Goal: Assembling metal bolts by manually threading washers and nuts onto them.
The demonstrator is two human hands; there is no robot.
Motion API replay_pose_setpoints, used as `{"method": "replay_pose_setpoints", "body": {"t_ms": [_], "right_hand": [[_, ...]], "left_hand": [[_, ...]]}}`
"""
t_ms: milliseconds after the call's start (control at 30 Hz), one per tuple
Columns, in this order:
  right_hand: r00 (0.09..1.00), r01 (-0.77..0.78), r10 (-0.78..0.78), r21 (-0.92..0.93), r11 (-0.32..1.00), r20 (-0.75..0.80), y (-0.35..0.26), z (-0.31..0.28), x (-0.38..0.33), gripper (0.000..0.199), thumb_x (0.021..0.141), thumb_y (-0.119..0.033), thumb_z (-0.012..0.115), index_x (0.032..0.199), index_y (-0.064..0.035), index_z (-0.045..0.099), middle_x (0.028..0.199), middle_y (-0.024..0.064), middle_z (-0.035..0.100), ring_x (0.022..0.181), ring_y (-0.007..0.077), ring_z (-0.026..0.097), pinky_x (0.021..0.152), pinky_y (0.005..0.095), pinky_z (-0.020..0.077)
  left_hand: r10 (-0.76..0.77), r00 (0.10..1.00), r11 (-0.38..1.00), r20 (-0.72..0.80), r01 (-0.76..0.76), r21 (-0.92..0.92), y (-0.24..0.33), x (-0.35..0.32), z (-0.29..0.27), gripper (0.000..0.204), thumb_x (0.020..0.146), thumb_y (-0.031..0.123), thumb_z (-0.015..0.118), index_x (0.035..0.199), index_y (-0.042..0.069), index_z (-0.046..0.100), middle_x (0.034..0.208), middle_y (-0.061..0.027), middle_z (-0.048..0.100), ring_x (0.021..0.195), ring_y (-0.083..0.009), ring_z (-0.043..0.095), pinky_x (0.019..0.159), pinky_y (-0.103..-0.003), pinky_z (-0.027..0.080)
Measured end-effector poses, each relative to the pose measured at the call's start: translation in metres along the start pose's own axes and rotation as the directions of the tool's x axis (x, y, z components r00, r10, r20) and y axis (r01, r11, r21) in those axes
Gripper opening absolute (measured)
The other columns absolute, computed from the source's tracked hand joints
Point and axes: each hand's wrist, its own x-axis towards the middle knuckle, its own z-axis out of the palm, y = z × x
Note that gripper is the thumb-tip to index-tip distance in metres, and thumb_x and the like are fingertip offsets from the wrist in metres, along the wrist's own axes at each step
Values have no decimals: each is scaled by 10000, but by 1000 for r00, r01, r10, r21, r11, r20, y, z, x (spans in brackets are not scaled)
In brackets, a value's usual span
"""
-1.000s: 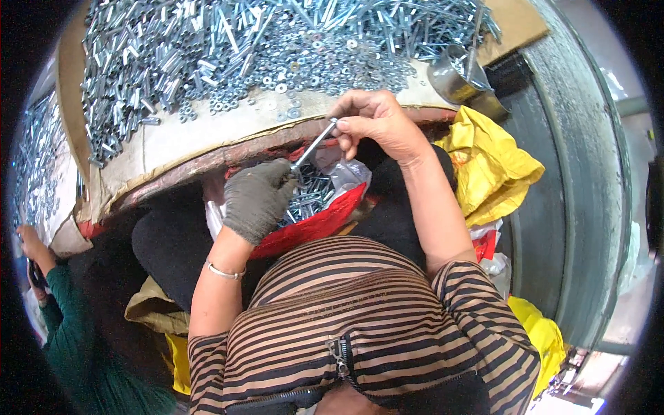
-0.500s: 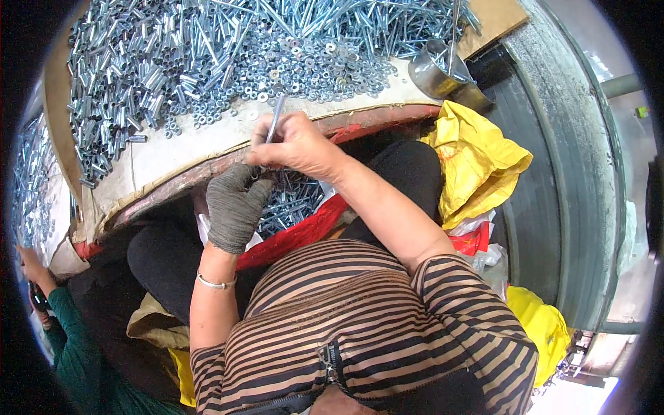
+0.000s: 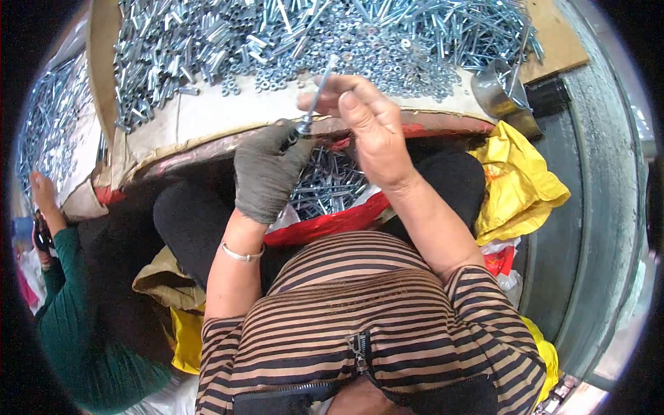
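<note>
My left hand (image 3: 270,169), in a grey knit glove, is closed around the lower end of a thin metal rod (image 3: 320,93). Shiny round fittings sit at the rod's base, beside a small dark part I cannot make out. The rod slants up and to the right. Bare and open, my right hand (image 3: 377,128) is just right of the rod, its fingers spread and the fingertips behind or beside it. Whether they touch it, I cannot tell. Below both hands, a red-rimmed bag (image 3: 332,225) in my lap holds a heap of metal rods (image 3: 328,183).
On the bench lie piles of metal sleeves (image 3: 162,52), nuts and washers (image 3: 387,59), and long rods (image 3: 470,28). A metal cup (image 3: 494,93) rests at the bench's right edge, near a yellow bag (image 3: 515,180). To the left is a co-worker's green sleeve (image 3: 72,277).
My right hand has opened from its pinch on the rod and shifted right. My left hand still grips the rod's base. The whole view has shifted, with the bench now further right.
</note>
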Motion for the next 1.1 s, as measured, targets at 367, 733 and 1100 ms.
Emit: {"method": "replay_pose_setpoints", "body": {"t_ms": [367,733,1100], "right_hand": [[996,47,9,-598,800,90,-7,-16,6,267,913,-259,585,853,-3,632,643,-11,564,624,60,512,575,221,426],[984,-103,172,-610,786,56,-18,-26,-5,262,885,-199,612,693,-25,571,599,-23,524,556,44,454,480,247,344],[794,-303,486,-455,837,365,-15,-34,-4,207,872,-189,613,740,-50,536,617,-24,486,538,50,468,474,217,362]], "left_hand": [[138,988,986,73,-144,88,7,-9,13,146,763,193,668,854,80,662,759,-135,636,681,-314,620,597,-399,480],[376,925,854,58,-370,367,20,-11,16,133,776,176,681,878,105,633,749,-101,609,599,-294,584,540,-386,469],[72,812,943,579,134,-305,-7,4,-18,182,745,170,693,837,24,637,669,-78,606,552,-176,583,531,-306,462]]}}
